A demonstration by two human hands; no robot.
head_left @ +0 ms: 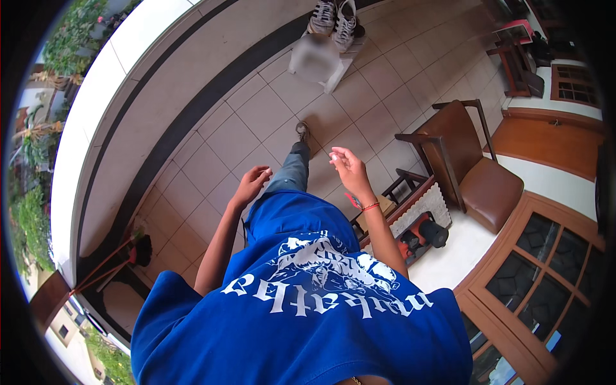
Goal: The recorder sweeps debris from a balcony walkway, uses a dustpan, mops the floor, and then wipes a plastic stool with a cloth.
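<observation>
My left hand (252, 185) hangs in front of my blue printed T-shirt (308, 313), fingers loosely bent and holding nothing. Raised over the tiled floor (231, 139), my right hand (350, 168) is also without any object, its thumb near the curled fingers. A red band and a cord bracelet (370, 206) circle the right wrist. Between the hands one jeans leg (291, 168) reaches forward to a shoe (302, 131) on the tiles. Ahead, a pair of striped sneakers (332, 21) stands on a small pale stool or rack (344, 70), partly blurred.
To the right are a brown padded armchair (491, 190), a wooden table (418, 211) with a lace-edged cloth and dark containers, and wood-framed windows (544, 260). A low ledge (159, 82) with dark trim curves along the left. Long-handled tools (103, 262) lean at lower left.
</observation>
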